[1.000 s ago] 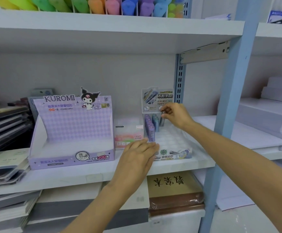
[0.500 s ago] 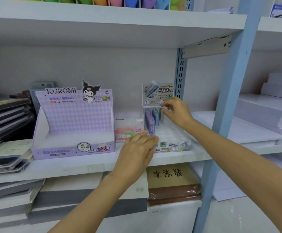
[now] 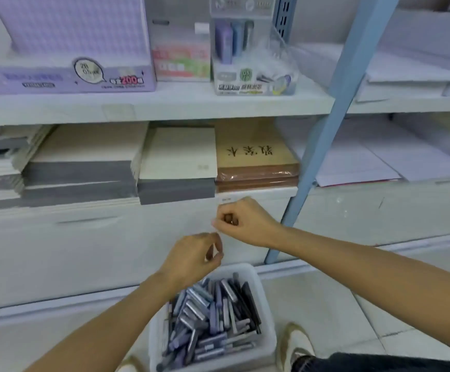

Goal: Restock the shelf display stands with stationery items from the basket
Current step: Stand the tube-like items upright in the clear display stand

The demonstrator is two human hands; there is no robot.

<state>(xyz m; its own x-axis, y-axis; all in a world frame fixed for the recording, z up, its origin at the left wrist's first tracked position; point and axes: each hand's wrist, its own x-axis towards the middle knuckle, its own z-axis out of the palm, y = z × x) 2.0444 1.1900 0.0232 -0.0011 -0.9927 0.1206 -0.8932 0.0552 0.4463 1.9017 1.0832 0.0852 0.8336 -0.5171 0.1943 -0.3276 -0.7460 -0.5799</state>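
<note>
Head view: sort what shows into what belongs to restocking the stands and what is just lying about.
Job: white plastic basket; grey and purple stationery sticks in it; clear plastic display stand; purple cardboard display box; left hand; right hand.
Lying about: grey-edged notebook stacks; brown wrapped pad; loose white paper sheets; pink-and-green small box.

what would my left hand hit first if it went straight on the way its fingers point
Probably the stationery items piled in the white basket, which sits just below the left hand. Depth is hard to judge.
</note>
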